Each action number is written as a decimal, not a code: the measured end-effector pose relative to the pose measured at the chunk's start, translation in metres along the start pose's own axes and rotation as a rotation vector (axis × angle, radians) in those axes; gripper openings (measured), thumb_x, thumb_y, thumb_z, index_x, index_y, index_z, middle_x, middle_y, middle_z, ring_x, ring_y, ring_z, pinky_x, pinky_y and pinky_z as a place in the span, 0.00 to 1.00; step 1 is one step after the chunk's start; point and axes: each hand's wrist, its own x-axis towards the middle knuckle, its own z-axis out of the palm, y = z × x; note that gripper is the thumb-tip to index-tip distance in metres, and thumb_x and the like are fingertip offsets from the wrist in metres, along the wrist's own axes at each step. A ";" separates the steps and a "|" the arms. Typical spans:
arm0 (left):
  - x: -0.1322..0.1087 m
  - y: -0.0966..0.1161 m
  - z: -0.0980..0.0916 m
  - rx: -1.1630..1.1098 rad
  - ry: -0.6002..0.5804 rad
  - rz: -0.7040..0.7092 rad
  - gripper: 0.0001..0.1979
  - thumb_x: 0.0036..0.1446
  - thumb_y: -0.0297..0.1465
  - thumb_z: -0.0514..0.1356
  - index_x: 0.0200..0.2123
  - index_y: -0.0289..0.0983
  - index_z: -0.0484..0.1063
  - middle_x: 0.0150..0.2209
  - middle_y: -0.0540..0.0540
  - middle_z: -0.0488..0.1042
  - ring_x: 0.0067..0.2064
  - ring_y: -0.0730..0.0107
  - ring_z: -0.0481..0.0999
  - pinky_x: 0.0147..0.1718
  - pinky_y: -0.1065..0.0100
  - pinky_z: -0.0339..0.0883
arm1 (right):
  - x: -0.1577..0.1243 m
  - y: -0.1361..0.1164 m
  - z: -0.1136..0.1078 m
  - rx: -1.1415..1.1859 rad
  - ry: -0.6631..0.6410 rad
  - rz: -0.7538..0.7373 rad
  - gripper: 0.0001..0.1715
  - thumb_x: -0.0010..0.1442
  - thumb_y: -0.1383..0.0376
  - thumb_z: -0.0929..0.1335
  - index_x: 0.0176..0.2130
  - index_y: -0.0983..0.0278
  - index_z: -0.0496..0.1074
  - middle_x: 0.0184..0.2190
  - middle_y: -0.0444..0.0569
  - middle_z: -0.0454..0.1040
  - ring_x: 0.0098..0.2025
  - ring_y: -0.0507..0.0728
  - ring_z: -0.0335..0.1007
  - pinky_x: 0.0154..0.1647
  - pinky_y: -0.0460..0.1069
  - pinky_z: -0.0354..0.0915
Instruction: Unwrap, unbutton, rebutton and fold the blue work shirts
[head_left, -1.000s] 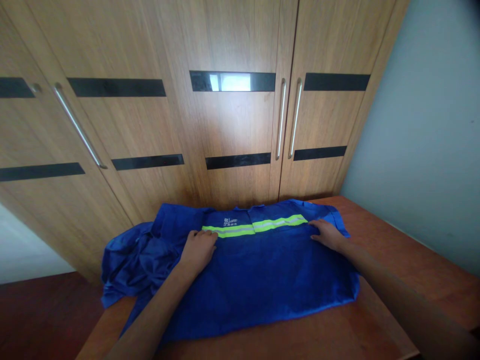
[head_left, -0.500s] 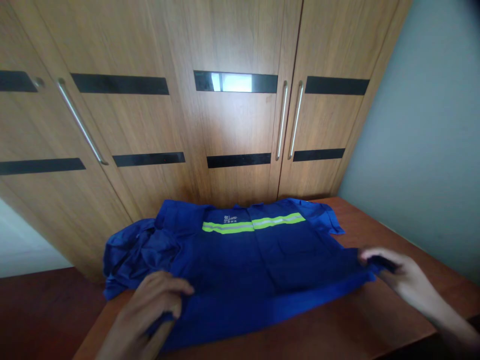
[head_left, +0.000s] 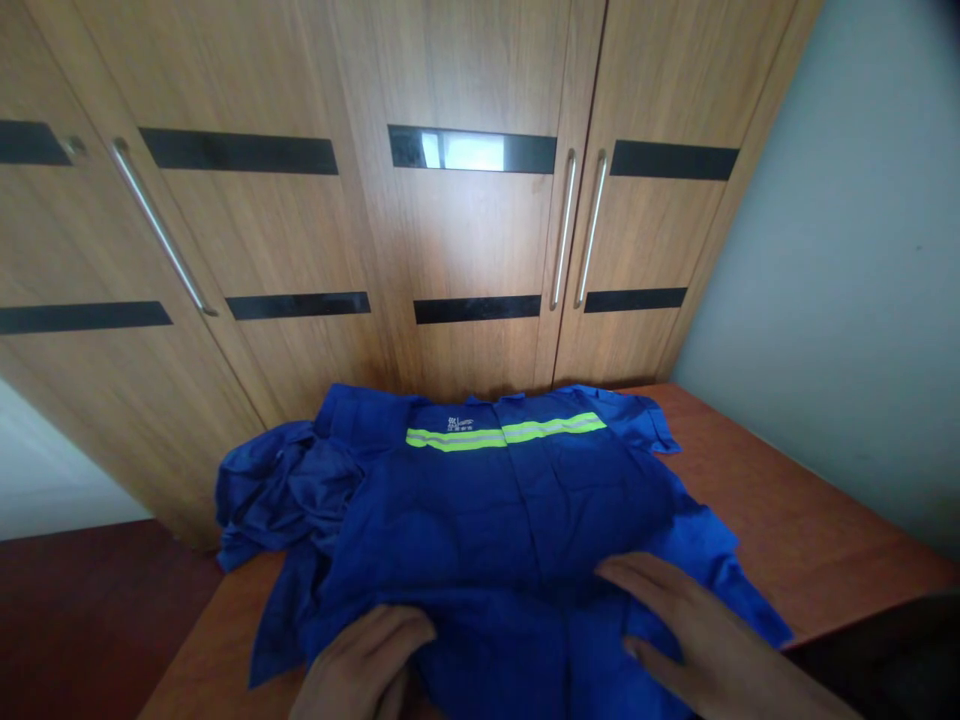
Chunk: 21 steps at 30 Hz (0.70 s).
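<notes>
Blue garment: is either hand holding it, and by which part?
Cannot tell for the left hand, curled at the near part of the blue garment. The right hand, open over that part too, appears to hold nothing.

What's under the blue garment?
The reddish-brown tabletop shows past its right edge and at lower left. Anything beneath the middle of the blue garment can't be seen; the cloth covers it.

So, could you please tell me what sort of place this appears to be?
Probably a bedroom or dressing room, though that is not certain: a large wooden wardrobe with long metal handles stands behind a reddish-brown tabletop, where a blue garment is laid out.
</notes>
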 end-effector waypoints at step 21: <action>0.069 0.035 0.019 0.316 0.204 -0.004 0.18 0.56 0.22 0.53 0.46 0.43 0.74 0.50 0.46 0.75 0.53 0.57 0.70 0.56 0.47 0.59 | 0.131 -0.024 0.027 -0.343 0.303 -0.184 0.18 0.56 0.73 0.66 0.46 0.61 0.72 0.45 0.53 0.71 0.48 0.62 0.65 0.48 0.57 0.63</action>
